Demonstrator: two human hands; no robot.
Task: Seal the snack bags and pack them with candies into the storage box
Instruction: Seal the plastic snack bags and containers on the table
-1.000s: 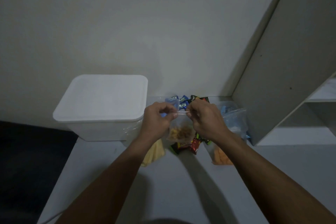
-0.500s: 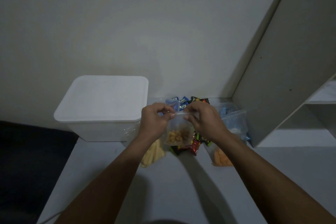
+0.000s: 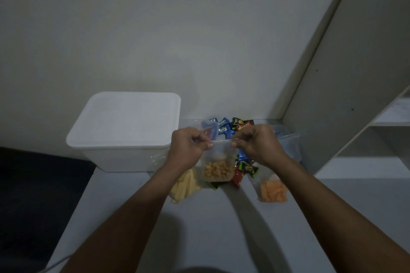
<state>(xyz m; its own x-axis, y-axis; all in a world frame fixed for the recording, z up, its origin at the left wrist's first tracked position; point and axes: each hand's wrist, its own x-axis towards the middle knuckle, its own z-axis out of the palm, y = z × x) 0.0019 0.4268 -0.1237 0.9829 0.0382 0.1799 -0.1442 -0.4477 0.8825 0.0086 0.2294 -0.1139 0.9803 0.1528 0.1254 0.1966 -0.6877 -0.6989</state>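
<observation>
Both the left hand (image 3: 188, 148) and right hand (image 3: 258, 145) pinch the zip strip of a clear snack bag (image 3: 218, 167) held above the table (image 3: 221, 228) — uneven pressing could leave a gap, and the snacks spill later.

You've got a grey table (image 3: 221, 239) running up to a plain off-white wall (image 3: 155, 29). On your right, a grey shelf unit (image 3: 355, 84) with open compartments stands on it. Left of the table edge it's just dark floor (image 3: 33, 195).
</observation>
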